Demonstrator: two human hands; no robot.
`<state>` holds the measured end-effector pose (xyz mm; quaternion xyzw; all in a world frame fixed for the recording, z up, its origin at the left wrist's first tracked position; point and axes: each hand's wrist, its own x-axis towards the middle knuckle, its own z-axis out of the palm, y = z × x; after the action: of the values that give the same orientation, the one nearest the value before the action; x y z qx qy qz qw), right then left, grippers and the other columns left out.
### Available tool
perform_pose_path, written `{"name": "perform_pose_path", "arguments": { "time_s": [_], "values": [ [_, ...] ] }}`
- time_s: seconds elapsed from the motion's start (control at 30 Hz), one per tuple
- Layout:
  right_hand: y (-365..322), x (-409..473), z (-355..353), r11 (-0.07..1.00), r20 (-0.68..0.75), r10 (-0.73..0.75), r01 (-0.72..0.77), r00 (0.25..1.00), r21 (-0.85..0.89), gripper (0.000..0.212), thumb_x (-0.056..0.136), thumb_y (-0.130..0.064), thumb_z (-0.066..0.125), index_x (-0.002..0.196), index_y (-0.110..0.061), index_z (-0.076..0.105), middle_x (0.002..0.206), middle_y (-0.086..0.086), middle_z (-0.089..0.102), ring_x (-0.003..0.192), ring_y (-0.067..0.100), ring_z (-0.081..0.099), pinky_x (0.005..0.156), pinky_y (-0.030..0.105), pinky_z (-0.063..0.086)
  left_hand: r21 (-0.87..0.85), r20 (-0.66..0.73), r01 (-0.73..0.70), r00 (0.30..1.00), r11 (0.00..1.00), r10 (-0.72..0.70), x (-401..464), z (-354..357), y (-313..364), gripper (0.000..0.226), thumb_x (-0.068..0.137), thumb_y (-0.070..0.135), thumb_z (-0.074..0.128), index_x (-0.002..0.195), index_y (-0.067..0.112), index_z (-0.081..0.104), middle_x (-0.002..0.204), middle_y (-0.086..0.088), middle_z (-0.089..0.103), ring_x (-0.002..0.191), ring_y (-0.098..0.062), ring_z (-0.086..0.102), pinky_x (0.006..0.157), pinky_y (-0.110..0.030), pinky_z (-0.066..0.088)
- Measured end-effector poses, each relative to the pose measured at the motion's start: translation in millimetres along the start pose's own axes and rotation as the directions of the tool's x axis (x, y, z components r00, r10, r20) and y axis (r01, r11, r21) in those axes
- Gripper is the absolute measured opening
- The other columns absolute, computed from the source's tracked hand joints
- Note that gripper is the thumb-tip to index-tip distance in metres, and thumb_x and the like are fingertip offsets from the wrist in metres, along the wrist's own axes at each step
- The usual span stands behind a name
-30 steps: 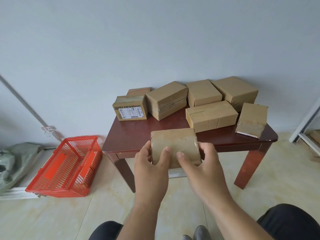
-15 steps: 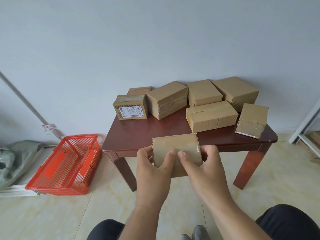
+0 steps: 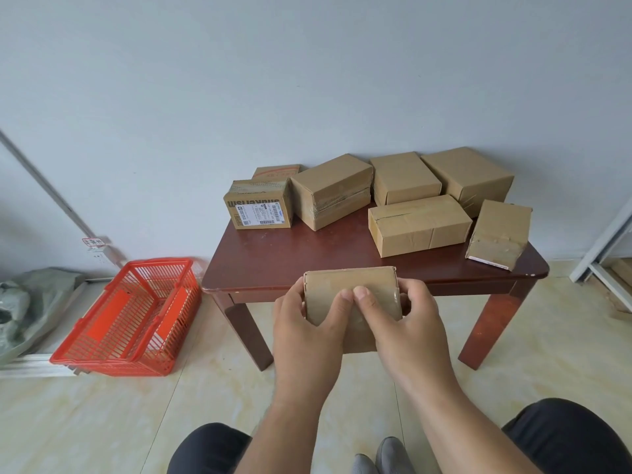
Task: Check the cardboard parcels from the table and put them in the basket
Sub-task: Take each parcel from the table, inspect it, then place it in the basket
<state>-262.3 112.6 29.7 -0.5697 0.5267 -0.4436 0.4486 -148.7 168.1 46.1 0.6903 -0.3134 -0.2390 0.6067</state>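
Both hands hold a cardboard parcel in front of the table's near edge.

Left hand and right hand curl round its ends, hiding its lower face; the red basket sits on the floor, left.

Both hands raised, fingers apparently curled.

Soft even daylight, wide-angle edge distortion

You sit in a bare parcel-sorting room; taped cardboard parcels crowd a low table; a red shopping basket rests on tiled floor.
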Motion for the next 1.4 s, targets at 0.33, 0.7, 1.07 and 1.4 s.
{"name": "perform_pose_path", "arguments": {
  "time_s": [0.33,0.7,1.07,1.4],
  "values": [
    [-5,7,-4,0.997,-0.010,0.070,-0.070,0.997,0.027,0.042,0.083,-0.065,0.078,0.101,-0.033,0.058,0.109,-0.006,0.067,0.092,0.011,0.069,0.077,0.040,0.061,0.038,0.016,-0.008,1.000,0.999,0.007,-7,4,-5,0.052,0.089,0.046,0.079,0.135,0.031,0.062,0.124,0.016,0.054,0.110,0.005,0.059,0.086,-0.014,0.056],
    [-8,0,-2,0.994,0.023,0.081,-0.083,0.996,0.077,0.041,0.085,-0.060,0.077,0.100,-0.028,0.056,0.100,-0.009,0.069,0.082,-0.001,0.065,0.068,0.029,0.050,0.000,-0.005,0.013,1.000,1.000,-0.013,-7,3,0,0.026,0.092,0.044,0.075,0.111,0.045,0.058,0.112,0.023,0.065,0.099,0.022,0.056,0.072,-0.001,0.045],
    [0,-4,-1,0.972,0.147,0.148,-0.171,0.978,0.159,0.037,0.089,-0.035,0.080,0.115,-0.037,0.054,0.107,-0.018,0.072,0.090,-0.003,0.069,0.076,0.026,0.054,-0.106,0.062,0.109,0.993,0.988,-0.103,-10,5,-15,0.035,0.098,0.034,0.070,0.128,0.042,0.055,0.107,0.026,0.070,0.098,0.011,0.066,0.072,-0.008,0.052],
    [4,3,-1,0.991,0.141,0.093,-0.106,0.986,0.083,0.081,0.068,-0.064,0.069,0.144,-0.038,0.057,0.132,-0.010,0.067,0.110,0.006,0.071,0.093,0.037,0.062,0.002,0.133,0.087,0.987,0.996,-0.087,-8,4,-10,0.075,0.094,0.015,0.075,0.159,0.024,0.038,0.133,0.022,0.061,0.107,0.013,0.065,0.076,-0.005,0.052]
  ]
}}
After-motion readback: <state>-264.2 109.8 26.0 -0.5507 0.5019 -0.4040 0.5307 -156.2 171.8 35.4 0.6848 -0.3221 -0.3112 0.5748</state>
